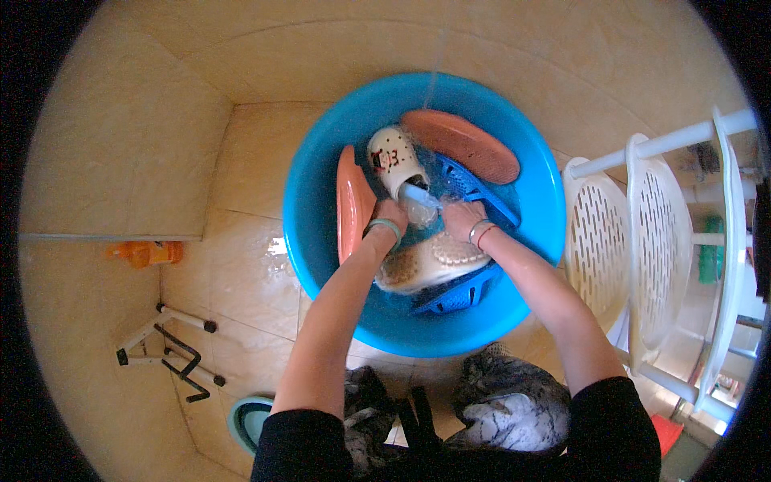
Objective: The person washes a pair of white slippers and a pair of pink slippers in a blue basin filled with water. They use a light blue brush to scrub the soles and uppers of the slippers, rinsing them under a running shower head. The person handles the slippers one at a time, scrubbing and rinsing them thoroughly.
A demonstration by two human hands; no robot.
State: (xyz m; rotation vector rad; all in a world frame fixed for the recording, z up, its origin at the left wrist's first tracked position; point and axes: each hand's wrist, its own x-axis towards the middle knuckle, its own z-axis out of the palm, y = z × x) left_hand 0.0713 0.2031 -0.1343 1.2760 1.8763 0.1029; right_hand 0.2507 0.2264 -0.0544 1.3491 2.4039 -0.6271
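A white clog [394, 158] with holes and dark and red marks on its toe lies in a blue plastic basin [308, 181]. My left hand [391, 213] grips the clog's heel end. The fingers of my right hand [462, 218] close on a pale blue strip-like piece [421, 196], perhaps a brush handle, that reaches into the clog's opening. Below my hands a second clog [433, 262] rests with its patterned sole up. Around them are a pink slipper [351, 202], another pink slipper [461, 141], a blue slipper [479, 190] and a second blue one [459, 294].
A thin stream of water [431, 90] falls into the basin at the back. On the right stands a white plastic rack [662, 253] with slotted shelves. A folding metal frame [174, 346], an orange bottle [147, 253] and a green basin [244, 422] are on the left.
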